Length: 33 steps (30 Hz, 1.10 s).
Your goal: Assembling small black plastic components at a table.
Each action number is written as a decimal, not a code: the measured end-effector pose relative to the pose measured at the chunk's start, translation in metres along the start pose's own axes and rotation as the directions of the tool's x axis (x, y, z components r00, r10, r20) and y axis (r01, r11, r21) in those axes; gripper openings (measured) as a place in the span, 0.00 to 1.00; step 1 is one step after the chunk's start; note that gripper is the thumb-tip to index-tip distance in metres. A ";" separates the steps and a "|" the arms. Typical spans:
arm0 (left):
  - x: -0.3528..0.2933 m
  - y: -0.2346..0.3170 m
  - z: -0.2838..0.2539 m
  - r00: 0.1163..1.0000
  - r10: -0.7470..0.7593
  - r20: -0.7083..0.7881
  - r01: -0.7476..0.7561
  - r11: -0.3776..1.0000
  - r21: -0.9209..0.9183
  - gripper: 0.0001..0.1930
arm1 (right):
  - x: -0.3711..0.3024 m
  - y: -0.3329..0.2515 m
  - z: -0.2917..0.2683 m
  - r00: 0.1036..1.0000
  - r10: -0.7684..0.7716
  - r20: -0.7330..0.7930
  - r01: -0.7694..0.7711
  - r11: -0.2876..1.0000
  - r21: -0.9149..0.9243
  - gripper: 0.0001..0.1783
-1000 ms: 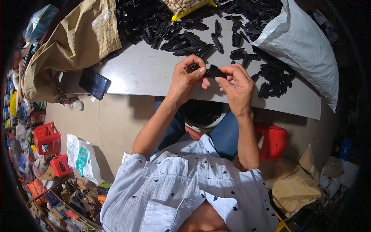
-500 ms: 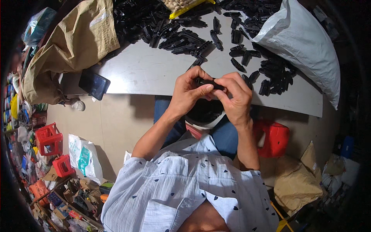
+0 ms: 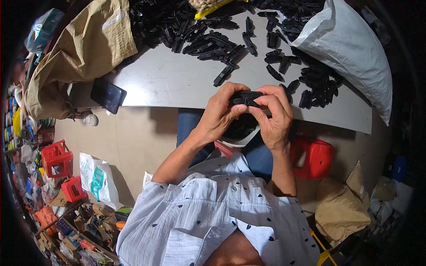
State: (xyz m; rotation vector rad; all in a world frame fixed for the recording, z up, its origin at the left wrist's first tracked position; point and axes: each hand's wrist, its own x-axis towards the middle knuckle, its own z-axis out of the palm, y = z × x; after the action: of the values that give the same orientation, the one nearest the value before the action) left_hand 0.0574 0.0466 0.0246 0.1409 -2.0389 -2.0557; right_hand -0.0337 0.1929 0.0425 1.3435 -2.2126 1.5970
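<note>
Above the table's near edge, my left hand (image 3: 216, 111) and my right hand (image 3: 276, 119) pinch a small black plastic part (image 3: 246, 95) between them. It shows as two dark strips, one above the other; whether these are two pieces or one, I cannot tell. My fingertips cover both its ends. Below my hands, between the knees, a white bucket (image 3: 235, 143) holds dark pieces. A single long black part (image 3: 224, 74) lies on the grey table (image 3: 164, 84), just beyond my left hand. Several similar parts (image 3: 317, 88) are heaped to the right of my right hand.
Large piles of black parts (image 3: 213, 44) cover the far table. A brown sack (image 3: 84, 48) and a phone (image 3: 108, 96) lie left, a white sack (image 3: 346, 48) right. A bag of tan pieces (image 3: 208, 5) is at the back. A red stool (image 3: 316, 157) stands right.
My hands have spread slightly and turned the black part, so more of it shows, as two strips. The long part beyond my left hand is now more fully uncovered.
</note>
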 end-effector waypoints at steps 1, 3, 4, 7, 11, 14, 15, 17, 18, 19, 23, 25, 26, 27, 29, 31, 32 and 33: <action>-0.001 -0.004 -0.001 1.000 0.028 -0.002 -0.028 0.999 0.039 0.23 | 0.000 -0.001 -0.001 1.000 -0.004 0.019 0.004 1.000 -0.027 0.11; -0.001 -0.005 -0.001 0.998 0.055 -0.003 -0.055 0.995 0.078 0.22 | -0.001 -0.001 -0.004 0.998 0.032 0.049 -0.032 0.999 -0.013 0.11; -0.002 -0.003 -0.001 0.999 0.038 0.001 -0.038 0.996 0.087 0.21 | -0.002 -0.001 -0.005 0.995 0.066 0.078 -0.067 0.998 0.001 0.11; -0.001 -0.004 -0.002 0.993 0.119 -0.005 -0.116 0.973 0.197 0.20 | 0.000 -0.004 -0.009 0.986 0.078 0.146 -0.069 0.996 -0.063 0.11; -0.004 0.003 0.001 0.998 -0.046 -0.051 0.049 0.996 0.069 0.21 | 0.001 -0.009 -0.011 0.978 0.088 0.187 -0.076 0.994 -0.073 0.13; -0.005 0.004 0.000 0.999 -0.022 -0.049 0.025 0.998 0.056 0.21 | -0.002 -0.014 -0.008 0.974 0.193 0.118 -0.191 0.981 -0.023 0.16; -0.006 0.003 0.000 0.999 -0.024 -0.049 0.027 0.998 0.055 0.21 | -0.004 -0.013 -0.010 0.956 0.212 0.202 -0.214 0.977 -0.014 0.18; -0.011 -0.001 0.002 0.999 -0.012 -0.045 0.014 1.000 0.027 0.20 | -0.005 -0.016 -0.013 0.941 0.210 0.265 -0.214 0.977 -0.015 0.17; -0.013 0.001 0.003 0.999 -0.014 -0.043 0.015 1.000 0.027 0.20 | -0.008 -0.015 -0.013 0.941 0.213 0.264 -0.217 0.976 -0.015 0.17; -0.016 0.004 0.004 0.998 -0.044 -0.044 0.045 0.999 0.027 0.20 | -0.012 -0.013 -0.011 0.948 0.196 0.249 -0.204 0.979 0.003 0.17; -0.019 0.006 0.003 1.000 -0.016 0.015 0.014 0.993 0.116 0.20 | -0.026 -0.009 -0.009 0.975 0.149 0.166 -0.154 0.988 0.017 0.14; -0.014 0.005 -0.007 0.977 0.141 0.158 -0.181 0.945 0.272 0.18 | -0.031 -0.012 -0.009 0.979 0.135 0.155 -0.133 0.991 -0.021 0.12; -0.010 0.005 -0.013 0.976 0.144 0.162 -0.184 0.945 0.269 0.18 | -0.039 -0.009 -0.007 0.976 0.098 0.192 -0.093 0.995 -0.036 0.12; -0.005 0.006 -0.017 0.983 0.174 0.052 -0.179 0.881 0.438 0.17 | -0.049 -0.002 -0.003 0.974 0.087 0.211 -0.080 0.996 -0.041 0.12; 0.012 0.003 -0.021 0.949 0.289 -0.126 -0.094 0.643 0.760 0.16 | -0.068 0.013 0.009 0.958 0.098 0.269 -0.050 0.982 -0.183 0.11; 0.030 -0.007 -0.026 0.923 0.347 -0.165 -0.034 0.501 0.865 0.14 | -0.069 0.014 0.007 0.953 0.147 0.263 -0.067 0.954 -0.291 0.10; 0.039 -0.016 -0.030 0.912 0.385 -0.140 -0.051 0.446 0.893 0.13 | -0.065 0.012 0.000 0.970 0.144 0.196 -0.085 0.956 -0.281 0.10; 0.042 -0.015 -0.030 0.912 0.386 -0.141 -0.051 0.445 0.894 0.13 | -0.060 0.011 -0.006 0.994 0.097 0.053 -0.073 0.935 -0.347 0.09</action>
State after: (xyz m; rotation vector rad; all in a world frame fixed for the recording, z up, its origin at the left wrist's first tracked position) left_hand 0.0227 0.0079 0.0128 0.3383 -2.4833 -0.5541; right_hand -0.0070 0.2335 0.0051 1.2329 -2.4755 1.1237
